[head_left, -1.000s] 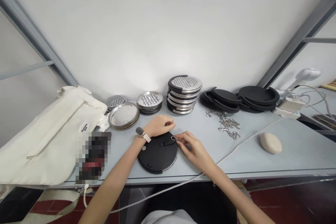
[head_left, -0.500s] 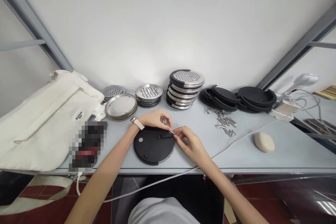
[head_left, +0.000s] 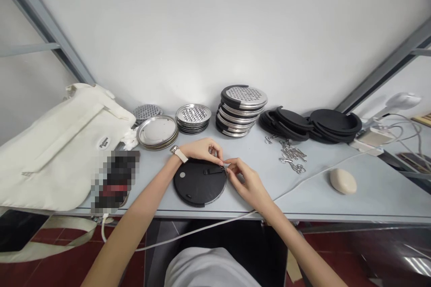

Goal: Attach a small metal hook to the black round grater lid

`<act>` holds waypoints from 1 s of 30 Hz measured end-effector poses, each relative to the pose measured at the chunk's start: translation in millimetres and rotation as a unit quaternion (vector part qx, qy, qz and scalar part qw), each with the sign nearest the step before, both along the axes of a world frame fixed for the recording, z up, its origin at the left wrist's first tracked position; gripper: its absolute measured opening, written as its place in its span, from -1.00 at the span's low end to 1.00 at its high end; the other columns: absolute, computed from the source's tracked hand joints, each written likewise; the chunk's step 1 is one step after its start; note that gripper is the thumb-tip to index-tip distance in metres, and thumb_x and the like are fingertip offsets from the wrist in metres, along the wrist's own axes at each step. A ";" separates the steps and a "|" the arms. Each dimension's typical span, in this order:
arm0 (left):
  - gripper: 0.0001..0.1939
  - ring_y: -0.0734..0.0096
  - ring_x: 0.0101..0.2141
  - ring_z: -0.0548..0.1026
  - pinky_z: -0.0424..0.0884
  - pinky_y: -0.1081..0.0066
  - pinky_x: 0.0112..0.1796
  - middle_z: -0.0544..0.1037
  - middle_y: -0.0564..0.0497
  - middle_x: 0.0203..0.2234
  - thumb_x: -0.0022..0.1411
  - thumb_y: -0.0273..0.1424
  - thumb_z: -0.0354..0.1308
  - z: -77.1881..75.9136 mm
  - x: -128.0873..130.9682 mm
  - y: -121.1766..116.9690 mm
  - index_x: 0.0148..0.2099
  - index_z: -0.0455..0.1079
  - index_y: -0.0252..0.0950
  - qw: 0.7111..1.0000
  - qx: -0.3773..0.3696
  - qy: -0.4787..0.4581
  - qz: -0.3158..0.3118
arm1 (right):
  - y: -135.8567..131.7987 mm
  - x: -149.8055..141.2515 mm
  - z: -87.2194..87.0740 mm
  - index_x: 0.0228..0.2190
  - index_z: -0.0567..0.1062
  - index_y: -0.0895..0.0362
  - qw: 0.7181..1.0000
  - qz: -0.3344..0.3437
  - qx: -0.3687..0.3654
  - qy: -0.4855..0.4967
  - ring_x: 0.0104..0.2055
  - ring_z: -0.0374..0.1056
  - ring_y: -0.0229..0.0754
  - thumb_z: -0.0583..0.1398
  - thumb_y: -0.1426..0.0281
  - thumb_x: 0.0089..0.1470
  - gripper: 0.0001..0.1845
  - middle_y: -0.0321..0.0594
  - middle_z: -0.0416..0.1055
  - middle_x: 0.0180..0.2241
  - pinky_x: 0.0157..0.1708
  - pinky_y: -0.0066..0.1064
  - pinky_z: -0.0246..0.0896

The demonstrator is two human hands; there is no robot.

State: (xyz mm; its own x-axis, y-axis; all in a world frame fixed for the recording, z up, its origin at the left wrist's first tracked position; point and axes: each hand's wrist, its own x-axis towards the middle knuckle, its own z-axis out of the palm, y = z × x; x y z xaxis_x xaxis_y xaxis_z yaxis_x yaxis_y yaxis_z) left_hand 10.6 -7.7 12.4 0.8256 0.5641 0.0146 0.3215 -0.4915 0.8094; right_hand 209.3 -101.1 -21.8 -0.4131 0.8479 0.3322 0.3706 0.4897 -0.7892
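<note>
A round black disc with a metal rim lies flat on the grey table near its front edge. My left hand, with a watch on the wrist, rests on the disc's far edge, its fingers pinched at the right side of the rim. My right hand meets it there, pinching a small metal clip at the rim. A black tab sits on the disc just left of the fingertips.
Along the wall stand stacks of perforated metal discs, plain metal plates and black rubber rings. Loose metal clips lie to the right, then a beige oval object. A white bag lies at left; a white cable crosses the table.
My two hands have closed in on the disc's right rim until their fingertips meet around the clip. The view has shifted slightly; the disc stays flat on the table.
</note>
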 end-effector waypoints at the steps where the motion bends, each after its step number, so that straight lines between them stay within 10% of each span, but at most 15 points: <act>1: -0.69 0.59 -0.51 0.24 0.12 0.51 -0.48 0.46 0.05 -0.55 0.03 -0.18 0.23 -0.4 0.1 0.4 -0.37 0.51 -0.37 1.000 0.004 0.001 0.000 | -0.3 -0.1 0.4 -0.13 0.30 0.11 1.000 0.003 -0.001 0.001 -0.40 0.27 -0.27 0.02 0.42 0.19 -0.80 -0.28 0.31 -0.42 -0.32 -0.43 0.20; 30: -0.66 0.55 -0.46 0.36 0.23 0.50 -0.44 0.49 0.02 -0.34 -0.06 -0.25 0.30 19.3 1.7 -12.5 -0.24 0.40 -0.32 0.998 -0.020 0.056 -0.016 | 3.8 1.4 -4.2 -0.27 0.32 0.12 0.999 -0.025 -0.027 0.025 -0.40 0.29 -0.28 0.07 0.39 0.15 -0.90 -0.25 0.34 -0.39 -0.34 -0.44 0.22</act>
